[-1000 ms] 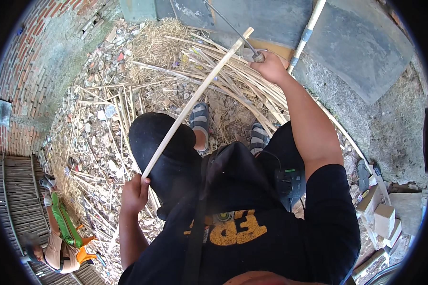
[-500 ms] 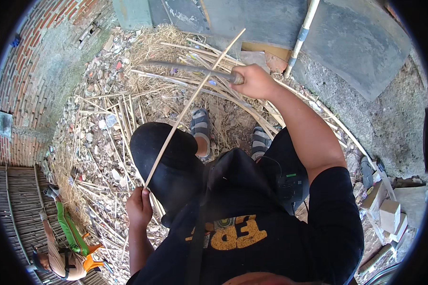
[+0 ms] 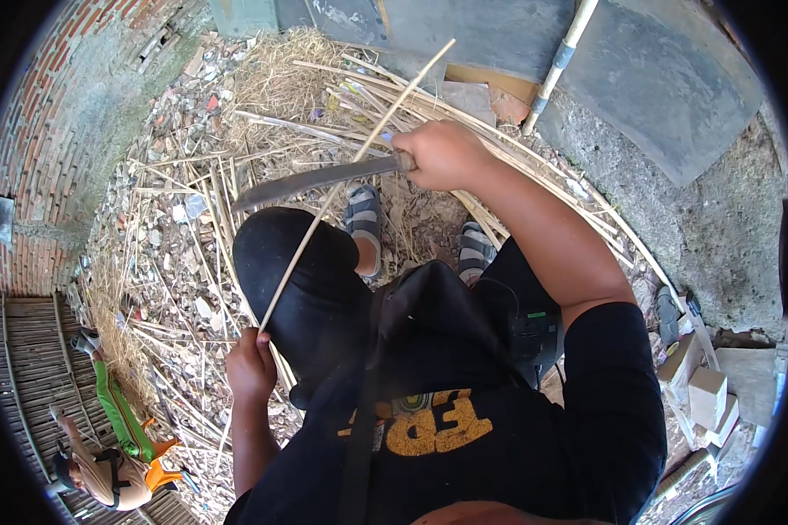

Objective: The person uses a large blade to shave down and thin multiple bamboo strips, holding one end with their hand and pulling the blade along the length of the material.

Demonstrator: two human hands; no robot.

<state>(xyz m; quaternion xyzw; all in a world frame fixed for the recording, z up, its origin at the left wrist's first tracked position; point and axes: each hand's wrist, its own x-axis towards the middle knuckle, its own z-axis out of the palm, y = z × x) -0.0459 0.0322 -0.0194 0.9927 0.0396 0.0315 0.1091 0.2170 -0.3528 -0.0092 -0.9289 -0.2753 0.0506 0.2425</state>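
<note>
My left hand (image 3: 251,363) is closed round the lower end of a long, thin bamboo strip (image 3: 302,248). The strip slants up and away to the right, passing over my left knee. In my right hand (image 3: 442,155) I grip the handle of a machete (image 3: 311,181), its dark blade pointing left. The blade crosses the strip just beyond my knee; whether its edge is cutting in cannot be made out. Below the blade are my sandalled feet, the left sandal (image 3: 362,219) nearest to it.
More bamboo strips (image 3: 394,96) lie ahead on the rubble-strewn ground, beside dry straw (image 3: 293,74). Grey panels (image 3: 490,39) and a pipe (image 3: 562,66) stand at the back. Pale blocks (image 3: 707,398) lie at right. Another person (image 3: 105,477) sits at lower left by a woven bamboo screen (image 3: 26,359).
My right hand has drawn the machete nearer along the strip, and the blade's tip has swung down toward my left knee. My left hand keeps its hold on the strip.
</note>
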